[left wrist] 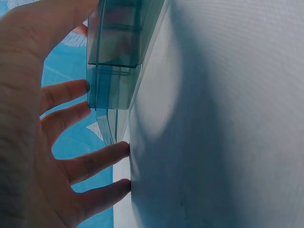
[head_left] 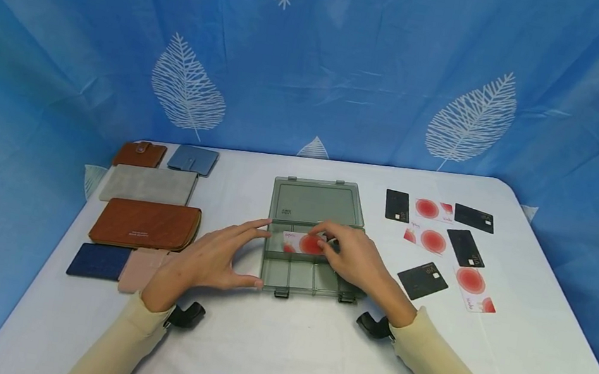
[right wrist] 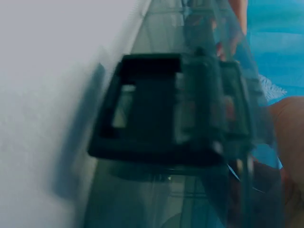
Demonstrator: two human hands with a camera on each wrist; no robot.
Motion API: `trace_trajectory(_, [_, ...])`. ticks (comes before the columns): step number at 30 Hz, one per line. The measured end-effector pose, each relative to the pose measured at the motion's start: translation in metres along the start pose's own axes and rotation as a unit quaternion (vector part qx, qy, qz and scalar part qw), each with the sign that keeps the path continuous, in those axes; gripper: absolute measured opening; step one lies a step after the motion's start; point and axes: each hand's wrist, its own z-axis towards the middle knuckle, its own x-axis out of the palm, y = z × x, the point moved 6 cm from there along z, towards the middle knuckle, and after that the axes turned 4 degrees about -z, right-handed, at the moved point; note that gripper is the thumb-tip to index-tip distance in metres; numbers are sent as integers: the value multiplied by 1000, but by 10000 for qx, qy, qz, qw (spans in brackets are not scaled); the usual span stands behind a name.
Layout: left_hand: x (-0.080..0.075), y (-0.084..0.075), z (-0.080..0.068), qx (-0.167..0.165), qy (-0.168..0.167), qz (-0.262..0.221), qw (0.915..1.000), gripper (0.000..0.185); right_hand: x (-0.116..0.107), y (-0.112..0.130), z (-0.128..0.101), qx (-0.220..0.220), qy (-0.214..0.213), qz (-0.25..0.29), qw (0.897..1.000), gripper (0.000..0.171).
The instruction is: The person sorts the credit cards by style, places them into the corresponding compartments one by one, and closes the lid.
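Observation:
A grey-green see-through plastic box lies with its lid folded back and its divided compartments facing up. Over the long upper compartment is a white card with a red circle. My right hand pinches this card's right end between thumb and finger, covering part of it. My left hand has its fingers spread at the box's left side, fingertips right at the wall. In the left wrist view the left fingers are straight, beside the box's clear side. A dark latch fills the right wrist view.
On the left lie a brown wallet, a grey one, a navy one, a pink one and smaller brown and blue ones. Several black cards and red-and-white cards lie on the right.

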Motion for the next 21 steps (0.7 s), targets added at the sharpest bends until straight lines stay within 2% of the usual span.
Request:
trace_trajectory(7, [0, 0, 1, -13, 21, -132, 9999, 92, 5, 2, 0, -136, -21, -167, 9998, 28])
trace_trajectory(21, [0, 1, 1, -60, 11, -150, 9999, 91, 14, 10, -3, -540, 267, -657, 9960, 34])
